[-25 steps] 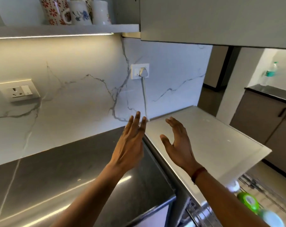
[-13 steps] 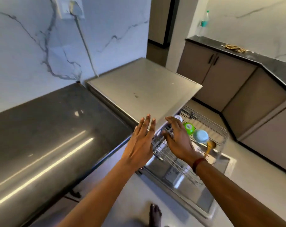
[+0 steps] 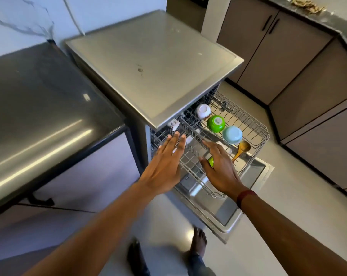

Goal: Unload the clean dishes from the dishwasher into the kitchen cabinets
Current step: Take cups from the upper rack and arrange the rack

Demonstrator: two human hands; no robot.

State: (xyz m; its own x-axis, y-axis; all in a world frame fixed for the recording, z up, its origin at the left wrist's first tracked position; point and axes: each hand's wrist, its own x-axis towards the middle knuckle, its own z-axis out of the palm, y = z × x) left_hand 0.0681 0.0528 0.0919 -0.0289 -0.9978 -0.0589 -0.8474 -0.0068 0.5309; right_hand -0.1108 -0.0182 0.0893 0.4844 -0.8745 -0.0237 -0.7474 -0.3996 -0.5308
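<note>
While the left hand and right hand hover spread and empty above the pulled-out wire rack, a green bowl, pale blue bowl and white bowl sit upside down in it. Smooth and glazed, they probably handle light, stiff, slippery and breakable: cup each dome, fingers under the rim.

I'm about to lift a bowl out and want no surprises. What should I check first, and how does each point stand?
1. Dishwasher door down: ok.
2. Rack pulled out: ok.
3. Left hand and right hand empty: ok.
4. Green bowl and blue bowl unobstructed from above: ok.
5. Dishes dry: cannot tell.
6. Cabinet doors open: not ok, those in view are shut.
</note>
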